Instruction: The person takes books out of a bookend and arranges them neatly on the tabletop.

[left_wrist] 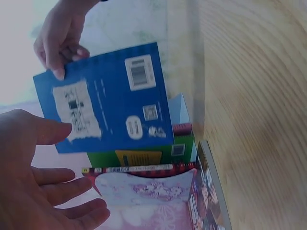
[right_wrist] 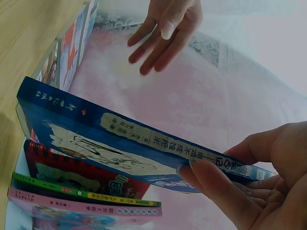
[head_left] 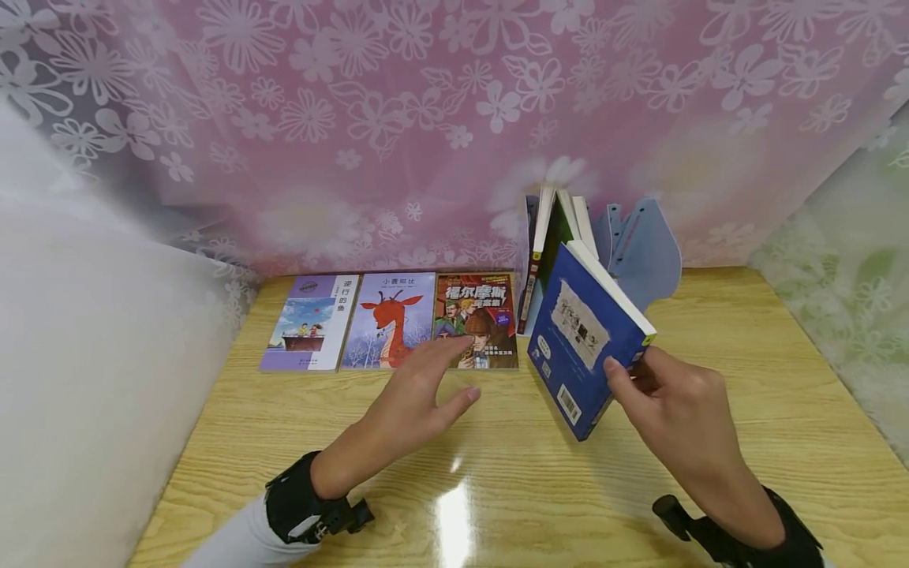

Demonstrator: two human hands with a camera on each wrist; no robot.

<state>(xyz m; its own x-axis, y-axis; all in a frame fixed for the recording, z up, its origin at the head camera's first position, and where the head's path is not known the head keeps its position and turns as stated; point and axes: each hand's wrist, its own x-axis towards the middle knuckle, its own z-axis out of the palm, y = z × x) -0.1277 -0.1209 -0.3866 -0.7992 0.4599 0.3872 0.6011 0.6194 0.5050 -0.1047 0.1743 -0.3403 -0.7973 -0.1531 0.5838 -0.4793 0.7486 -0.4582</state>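
My right hand [head_left: 685, 410] pinches a blue book [head_left: 578, 339] by its spine edge, thumb on the back cover. The book is tilted and raised in front of a light-blue bookend rack [head_left: 639, 244]; its back cover with a barcode faces my left. In the right wrist view the spine of the blue book [right_wrist: 158, 139] shows Chinese lettering. My left hand [head_left: 408, 402] holds nothing, fingers spread, in front of the Sherlock-style comic book [head_left: 490, 319]. In the left wrist view the left hand [left_wrist: 48, 177] is beside the blue book's cover.
Several upright books lean in the rack, including a red one [right_wrist: 72, 172], a green one [right_wrist: 81, 191] and a pink one [right_wrist: 86, 211]. Flat in a row left of it lie a deer-cover book [head_left: 390, 319] and a purple-white book [head_left: 312, 323]. A pink floral curtain [head_left: 390, 142] hangs behind the wooden table [head_left: 398, 505].
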